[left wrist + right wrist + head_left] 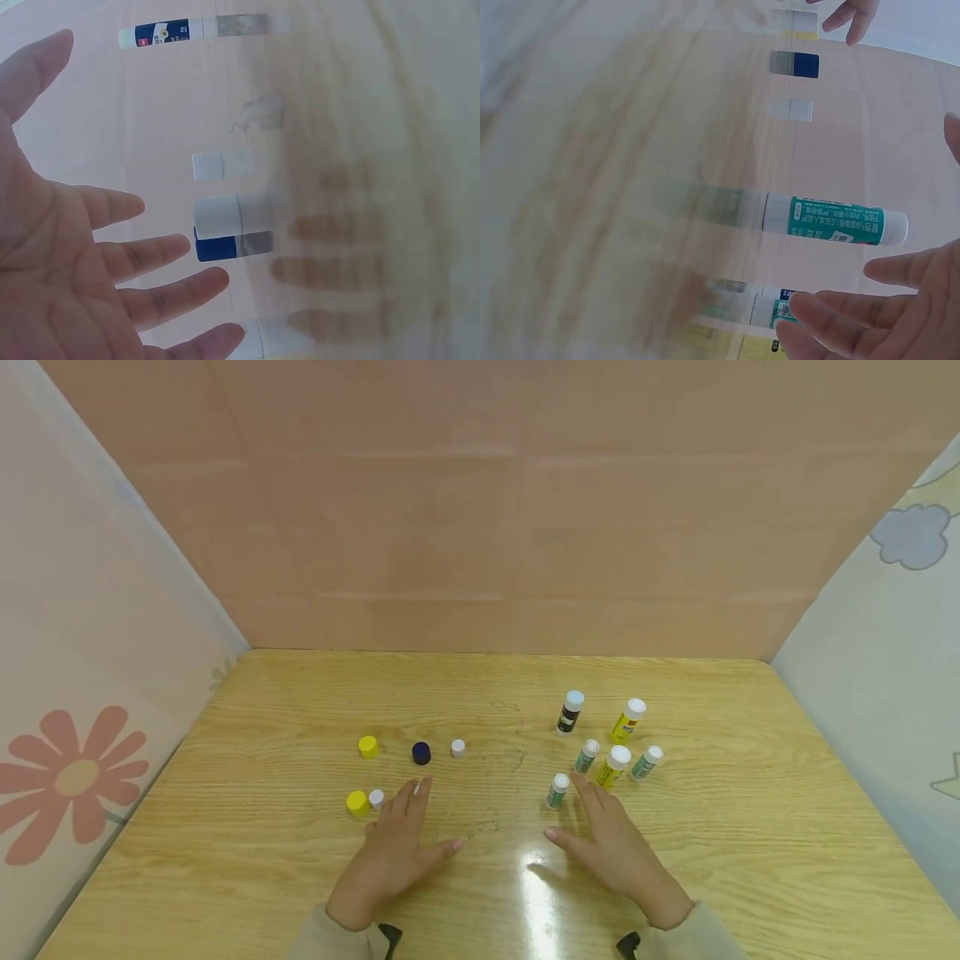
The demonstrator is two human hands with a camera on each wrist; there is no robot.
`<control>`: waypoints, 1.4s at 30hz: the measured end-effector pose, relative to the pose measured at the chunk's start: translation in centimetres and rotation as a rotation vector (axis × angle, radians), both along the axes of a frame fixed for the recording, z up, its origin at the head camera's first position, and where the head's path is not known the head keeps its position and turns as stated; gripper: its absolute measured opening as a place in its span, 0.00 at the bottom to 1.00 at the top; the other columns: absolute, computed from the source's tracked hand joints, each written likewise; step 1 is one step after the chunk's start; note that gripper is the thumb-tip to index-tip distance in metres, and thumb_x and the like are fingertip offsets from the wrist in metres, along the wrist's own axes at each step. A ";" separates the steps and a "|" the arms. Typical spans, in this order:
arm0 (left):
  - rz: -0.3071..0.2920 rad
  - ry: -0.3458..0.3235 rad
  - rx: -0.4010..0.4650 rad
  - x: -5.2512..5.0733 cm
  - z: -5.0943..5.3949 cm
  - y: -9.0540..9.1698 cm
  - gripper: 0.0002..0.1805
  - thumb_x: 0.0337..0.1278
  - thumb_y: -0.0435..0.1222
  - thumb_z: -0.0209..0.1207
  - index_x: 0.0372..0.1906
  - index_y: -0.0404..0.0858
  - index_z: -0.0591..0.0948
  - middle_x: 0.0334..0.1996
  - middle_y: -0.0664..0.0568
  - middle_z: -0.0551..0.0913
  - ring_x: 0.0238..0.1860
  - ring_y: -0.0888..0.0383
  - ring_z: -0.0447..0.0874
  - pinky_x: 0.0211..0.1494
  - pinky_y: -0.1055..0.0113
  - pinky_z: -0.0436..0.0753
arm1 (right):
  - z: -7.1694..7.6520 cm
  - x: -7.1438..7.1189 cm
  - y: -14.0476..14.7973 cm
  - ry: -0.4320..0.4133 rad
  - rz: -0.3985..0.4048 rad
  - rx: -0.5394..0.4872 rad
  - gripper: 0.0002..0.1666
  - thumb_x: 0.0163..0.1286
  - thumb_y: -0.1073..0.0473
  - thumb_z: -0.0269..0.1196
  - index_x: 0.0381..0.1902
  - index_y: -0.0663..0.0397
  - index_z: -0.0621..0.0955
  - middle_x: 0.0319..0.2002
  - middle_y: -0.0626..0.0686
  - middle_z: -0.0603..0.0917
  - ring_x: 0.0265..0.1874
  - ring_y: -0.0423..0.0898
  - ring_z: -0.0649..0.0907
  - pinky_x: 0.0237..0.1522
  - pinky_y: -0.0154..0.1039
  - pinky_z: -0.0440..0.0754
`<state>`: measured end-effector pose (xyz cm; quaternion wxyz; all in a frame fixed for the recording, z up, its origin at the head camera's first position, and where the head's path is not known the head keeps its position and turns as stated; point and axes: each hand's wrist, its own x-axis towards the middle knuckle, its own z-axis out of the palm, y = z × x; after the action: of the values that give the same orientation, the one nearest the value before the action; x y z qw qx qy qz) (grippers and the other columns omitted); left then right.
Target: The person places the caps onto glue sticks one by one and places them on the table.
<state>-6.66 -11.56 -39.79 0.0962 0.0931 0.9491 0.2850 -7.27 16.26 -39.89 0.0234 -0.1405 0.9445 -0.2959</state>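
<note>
Spreading fingers (176, 298) apart on left hand (393, 847) and right hand (611, 843), clasping nothing; hovering respectively near a white cap (377, 798) and an upright green glue stick (557, 792) on the counter (247, 843); apparently readying a grip, calling next for curling inward.

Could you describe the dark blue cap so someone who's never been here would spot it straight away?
On the wooden table, find the person's left hand. Just beyond it, in a loose row, sit a yellow cap, the dark blue cap and a white cap. Yours is the middle one, the only dark cap among yellow and white neighbours.
</note>
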 end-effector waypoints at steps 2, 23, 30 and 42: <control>-0.007 -0.001 -0.001 -0.1 0.0 0.0 0.49 0.43 0.62 0.51 0.66 0.38 0.49 0.62 0.37 0.51 0.59 0.35 0.49 0.46 0.31 0.54 | 0.0 0.0 0.0 -0.003 0.001 -0.005 0.47 0.56 0.35 0.53 0.63 0.57 0.54 0.59 0.65 0.60 0.55 0.64 0.61 0.47 0.62 0.63; -0.059 0.007 -0.053 -1.0 0.0 -0.2 0.47 0.46 0.61 0.50 0.64 0.34 0.52 0.61 0.34 0.53 0.56 0.33 0.54 0.45 0.29 0.54 | -0.1 -0.3 -0.1 -0.035 -0.006 -0.015 0.45 0.57 0.38 0.54 0.63 0.59 0.54 0.59 0.64 0.59 0.56 0.65 0.60 0.49 0.63 0.61; -0.068 0.004 -0.062 -1.2 0.1 -0.1 0.46 0.47 0.60 0.50 0.64 0.32 0.53 0.61 0.35 0.53 0.56 0.33 0.54 0.45 0.29 0.54 | -0.1 -0.4 -0.2 -0.035 -0.012 0.000 0.43 0.59 0.40 0.54 0.63 0.58 0.55 0.60 0.64 0.60 0.56 0.64 0.61 0.50 0.62 0.60; -0.063 -0.038 -0.051 -1.5 0.1 0.0 0.44 0.49 0.58 0.50 0.62 0.31 0.55 0.61 0.36 0.54 0.57 0.32 0.52 0.48 0.31 0.51 | -0.1 -0.8 -0.3 -0.042 0.000 -0.006 0.42 0.60 0.40 0.52 0.62 0.63 0.56 0.59 0.64 0.61 0.56 0.63 0.61 0.51 0.60 0.60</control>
<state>-8.13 -11.56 -39.69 0.1257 0.1150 0.9507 0.2591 -8.05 16.00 -39.95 0.0430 -0.1344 0.9429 -0.3016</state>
